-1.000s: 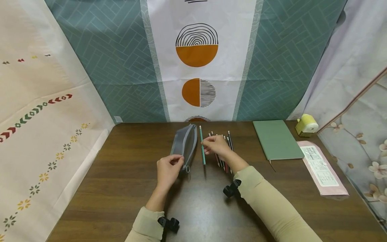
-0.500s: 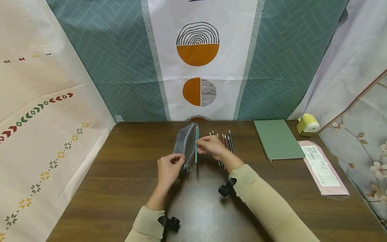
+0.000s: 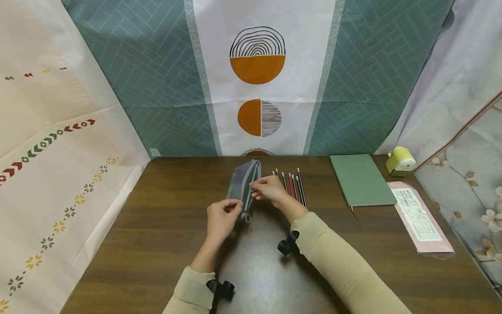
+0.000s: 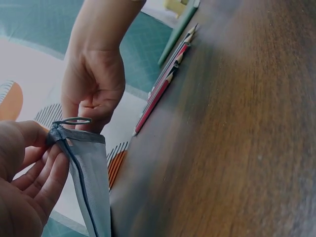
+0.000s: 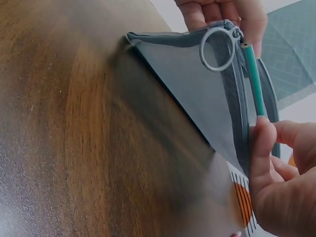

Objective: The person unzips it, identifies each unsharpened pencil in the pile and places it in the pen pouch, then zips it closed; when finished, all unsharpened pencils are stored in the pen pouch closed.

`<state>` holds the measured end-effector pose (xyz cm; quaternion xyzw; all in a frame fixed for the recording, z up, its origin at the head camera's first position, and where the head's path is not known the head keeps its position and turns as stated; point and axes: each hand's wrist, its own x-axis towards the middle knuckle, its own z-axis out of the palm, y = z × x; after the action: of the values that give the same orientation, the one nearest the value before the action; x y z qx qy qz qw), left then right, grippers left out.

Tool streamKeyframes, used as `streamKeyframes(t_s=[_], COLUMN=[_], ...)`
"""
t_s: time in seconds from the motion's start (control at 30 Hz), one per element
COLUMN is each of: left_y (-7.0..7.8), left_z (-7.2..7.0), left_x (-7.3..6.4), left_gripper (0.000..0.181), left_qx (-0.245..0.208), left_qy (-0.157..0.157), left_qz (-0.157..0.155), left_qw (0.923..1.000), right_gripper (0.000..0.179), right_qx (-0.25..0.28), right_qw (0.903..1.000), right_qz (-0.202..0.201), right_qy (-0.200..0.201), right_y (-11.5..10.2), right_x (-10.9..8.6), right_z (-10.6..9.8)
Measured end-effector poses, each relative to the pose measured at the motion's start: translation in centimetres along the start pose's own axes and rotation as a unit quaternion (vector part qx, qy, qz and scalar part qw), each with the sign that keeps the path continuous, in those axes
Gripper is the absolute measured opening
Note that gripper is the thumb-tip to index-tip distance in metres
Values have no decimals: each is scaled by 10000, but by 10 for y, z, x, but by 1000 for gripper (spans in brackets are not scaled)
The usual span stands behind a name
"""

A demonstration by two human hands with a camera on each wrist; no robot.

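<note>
A grey zippered pencil case point(image 3: 237, 182) stands with its mouth unzipped, a ring pull point(image 5: 217, 49) at its near end. My left hand point(image 3: 223, 220) pinches the case's edge near that end. Between thumb and fingers, my right hand point(image 3: 269, 190) holds a green pencil point(image 5: 255, 81), which lies lengthwise along the mouth of the case; in the right wrist view its near end sits beside the zipper. How deep the pencil is cannot be seen. Right of that hand, several pencils point(image 3: 291, 185), dark and red, lie on the table.
A green notebook point(image 3: 362, 179) with a ribbon lies to the right on the wooden table point(image 3: 157, 244). Beyond it are a yellow pencil sharpener point(image 3: 400, 162) and a pink packet point(image 3: 421, 218) with a white label. Patterned cloths hang around the table.
My right hand has carried the green pencil leftward, from beside the case to its open mouth. More of the loose pencils shows now. My left hand has kept its pinch on the case.
</note>
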<state>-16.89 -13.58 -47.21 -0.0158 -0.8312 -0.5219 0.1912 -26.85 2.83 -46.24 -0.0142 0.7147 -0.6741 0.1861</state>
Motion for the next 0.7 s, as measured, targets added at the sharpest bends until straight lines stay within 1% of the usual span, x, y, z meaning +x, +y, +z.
streamKeyframes(t_s=[0.17, 0.4, 0.57, 0.7], left_y=[-1, -1, -2, -1], left_z=[1, 1, 1, 1], left_x=[0, -1, -1, -2], left_gripper=[5, 6, 5, 5], left_qx=[-2, -39, -25, -37], left_qy=[-71, -119, -137, -162], left_qz=[50, 67, 108, 109], left_qw=[10000, 9999, 9998, 9998], right_gripper=[21, 18, 18, 20], right_qx=[-602, -1112, -1355, -1346], right_qw=[9980, 9936, 9905, 9904], right_qz=[-104, -136, -138, -207], right_qy=[137, 157, 193, 231], right_y=[1, 0, 1, 2], right_x=[0, -2, -2, -2], right_z=[1, 4, 6, 6])
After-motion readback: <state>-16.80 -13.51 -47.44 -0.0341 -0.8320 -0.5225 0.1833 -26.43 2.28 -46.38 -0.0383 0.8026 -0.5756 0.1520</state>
